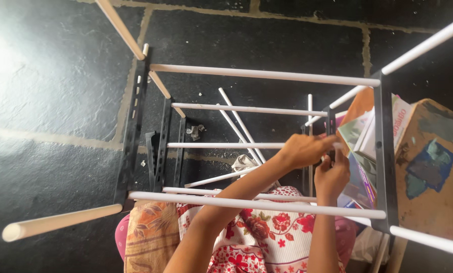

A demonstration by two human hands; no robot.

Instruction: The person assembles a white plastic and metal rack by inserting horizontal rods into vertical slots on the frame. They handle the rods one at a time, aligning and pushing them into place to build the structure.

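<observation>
The person sits inside a half-built rack (pixel 267 75) of white rods and black brackets, on a dark stone floor (pixel 49 101). Both hands meet at 1 small black bracket (pixel 330 121) on the right side of the rack.

The left hand (pixel 303 150) reaches across the body; its fingers are curled, nearly closed, and they pinch the end of a white rod (pixel 226 145) where it comes to the bracket. The right hand (pixel 331 177) is just below, fingers bent upward and touching the same joint. Whether it really grips the bracket or only steadies it cannot be told.

The step in hand seems to be fitting this rod end into the bracket hole. The next move probably needs the rod to be lined straight with the hole and pushed in, while the other hand keeps the bracket from turning.

Some loose rods (pixel 239 126) lie on the floor beyond the hands. A pile of books (pixel 368 132) is just right of the hands, beside a worn board (pixel 433 172).
</observation>
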